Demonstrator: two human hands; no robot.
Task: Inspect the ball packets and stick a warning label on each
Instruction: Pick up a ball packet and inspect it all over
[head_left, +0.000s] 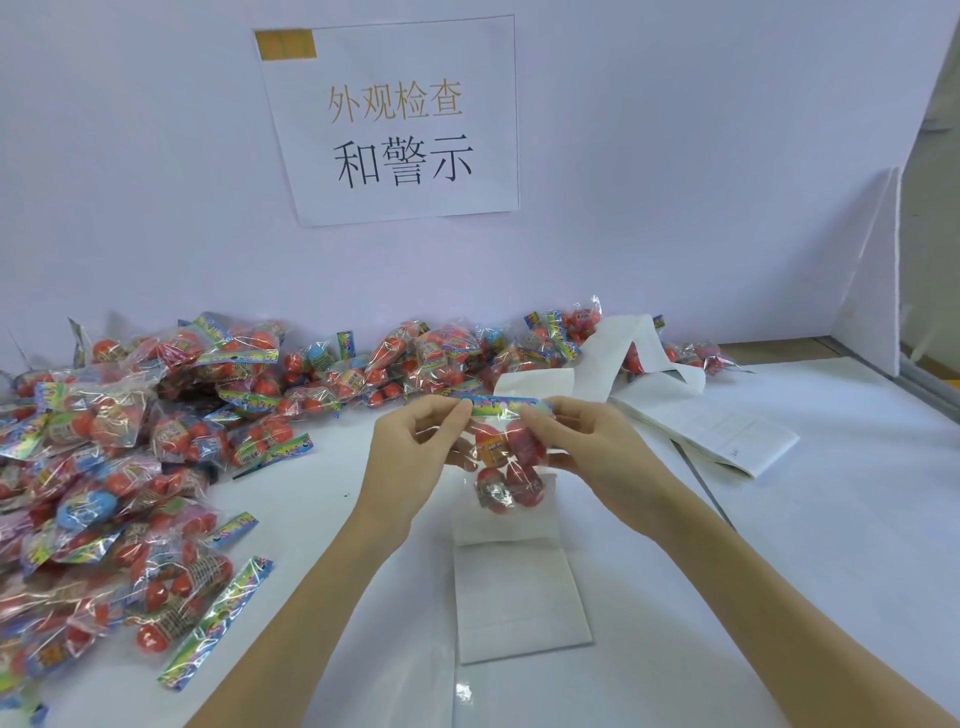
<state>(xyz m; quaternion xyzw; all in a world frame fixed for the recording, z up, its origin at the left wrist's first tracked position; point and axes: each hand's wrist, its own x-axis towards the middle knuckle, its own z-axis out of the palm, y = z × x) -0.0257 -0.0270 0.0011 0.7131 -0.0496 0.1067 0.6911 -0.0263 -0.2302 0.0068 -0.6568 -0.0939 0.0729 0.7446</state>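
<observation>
A white table (779, 597) fills the lower half of the frame, glossy enough to catch a small glare near the bottom centre. Behind it stands a pale wall (675, 156) with a paper sign (400, 119) taped up at top centre, printed with large characters and a strip of brownish tape at its upper left corner. At the right edge a white panel (872, 270) leans upright, with a gap past it into the room beyond. In the middle of the frame, just above the table, both hands hold one packet (506, 457) of red balls: the left hand (410, 457) pinches the left end of its bright header strip between thumb and fingertips, and the right hand (592, 447) pinches the right end the same way, the other fingers curled under the clear bag. The bag hangs down between them over a white backing sheet (519, 597) that lies flat at lower centre. A great heap of packets (104, 493) spreads across the left side and runs along the foot of the wall toward the upper right. A long white liner strip (613, 358) curls over the heap right of centre, and a folded stack of label sheets (727, 431) lies flat on the table just beside the right hand.
</observation>
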